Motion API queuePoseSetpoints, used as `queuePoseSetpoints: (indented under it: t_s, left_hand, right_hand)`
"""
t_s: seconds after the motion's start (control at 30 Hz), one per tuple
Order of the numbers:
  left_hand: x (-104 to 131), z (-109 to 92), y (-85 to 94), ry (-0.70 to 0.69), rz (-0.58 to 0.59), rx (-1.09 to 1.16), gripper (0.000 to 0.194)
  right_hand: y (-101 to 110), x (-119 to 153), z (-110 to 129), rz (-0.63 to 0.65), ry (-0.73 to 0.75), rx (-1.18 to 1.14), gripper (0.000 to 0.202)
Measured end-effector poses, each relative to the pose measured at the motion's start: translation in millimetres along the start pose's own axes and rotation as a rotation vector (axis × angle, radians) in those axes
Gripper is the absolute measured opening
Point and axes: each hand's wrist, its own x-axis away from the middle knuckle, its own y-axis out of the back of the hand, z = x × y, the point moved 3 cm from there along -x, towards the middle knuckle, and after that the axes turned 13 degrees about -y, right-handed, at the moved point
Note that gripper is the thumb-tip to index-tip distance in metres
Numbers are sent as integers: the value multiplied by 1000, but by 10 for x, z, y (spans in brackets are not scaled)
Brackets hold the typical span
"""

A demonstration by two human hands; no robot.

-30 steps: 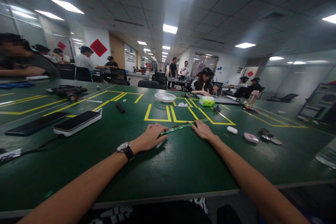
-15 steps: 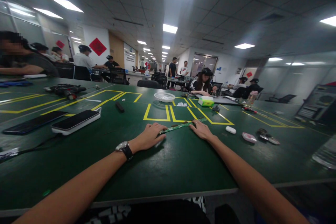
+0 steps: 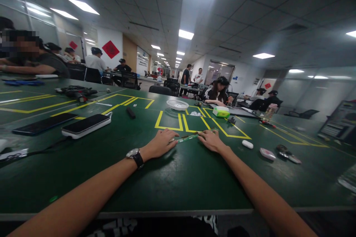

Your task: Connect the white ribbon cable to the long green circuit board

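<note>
A narrow green strip that looks like a circuit board (image 3: 187,139), with white marks and brown parts along its far edge, lies between my two hands. Its left end is pinched in the fingers of my left hand (image 3: 160,143); the wrist carries a watch (image 3: 135,157). My right hand (image 3: 211,140) grips the strip farther right, fingers and thumb closed on it. Part of its right end shows beyond those fingers. Both hands stay low over the green table (image 3: 178,181).
Yellow tape outlines (image 3: 169,129) and a white basket (image 3: 177,104) are ahead. Left are a phone (image 3: 46,123) and a device in a white case (image 3: 86,125). Right are a white earbud case (image 3: 247,144), a pink box (image 3: 267,154) and a tissue pack (image 3: 221,112). A person (image 3: 218,92) sits opposite.
My right hand has slid left along the strip, closer to my left hand. The whole view has shifted slightly, so the table things appear farther right.
</note>
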Motion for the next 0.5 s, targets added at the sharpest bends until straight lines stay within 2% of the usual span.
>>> queuePoseSetpoints:
  t_s: [0.1, 0.2, 0.3, 0.37, 0.43, 0.5]
  left_hand:
    - [3, 8, 6, 20, -17, -17, 29]
    - [19, 23, -18, 28, -6, -31, 30]
    - [48, 42, -70, 36, 73, -20, 41]
    - [70, 53, -107, 41, 156, -2, 49]
    - [88, 61, -128, 49, 223, 7, 54]
    - [97, 69, -132, 59, 248, 10, 58]
  right_hand:
    - [39, 85, 201, 50, 125, -27, 40]
    - [117, 300, 498, 98, 351, -149, 41]
    - [199, 555, 818, 146, 599, -316, 39]
    - [232, 641, 953, 145, 693, -357, 34]
    - [249, 599, 951, 85, 658, -328, 28]
    - [256, 440, 764, -16, 409, -232, 25]
